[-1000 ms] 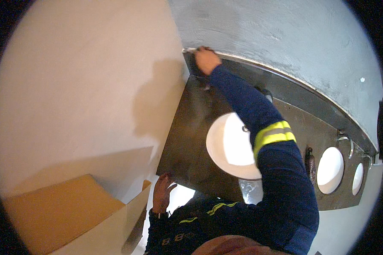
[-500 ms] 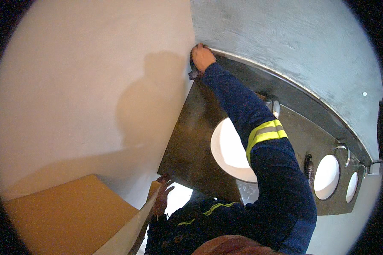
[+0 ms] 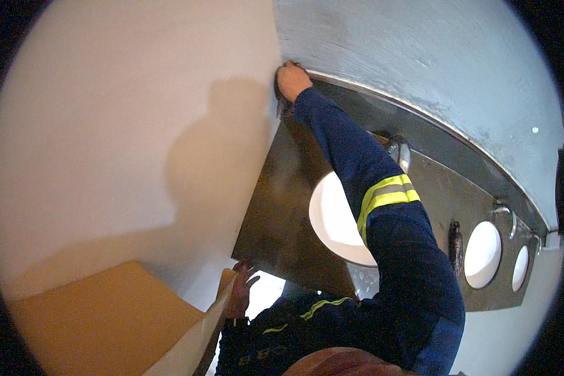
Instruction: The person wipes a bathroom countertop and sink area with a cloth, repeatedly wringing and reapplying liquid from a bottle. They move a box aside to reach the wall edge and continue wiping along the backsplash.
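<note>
My right hand (image 3: 293,80) is at the far corner, where the pale wall meets the dark backsplash (image 3: 382,109). Its fingers are closed round a dark cloth (image 3: 283,108), mostly hidden by the hand and pressed against the corner. The right arm reaches across the dark countertop (image 3: 272,207) and partly covers a round white basin (image 3: 332,219). Low in the picture, my left hand (image 3: 238,293) has its fingers apart and holds nothing visible. It is beside the edge of a brown panel (image 3: 106,313), near the counter's front corner.
A metal tap (image 3: 403,155) stands behind the nearest basin. Farther right are a dark bottle (image 3: 455,247), a second basin (image 3: 482,255), a third basin (image 3: 519,268) and another tap (image 3: 512,220). The cream wall (image 3: 138,125) borders the counter on the left; a grey-blue wall (image 3: 420,50) rises behind.
My right hand has shifted slightly left at the corner with the cloth, and less of the cloth shows. My left hand stays beside the brown panel.
</note>
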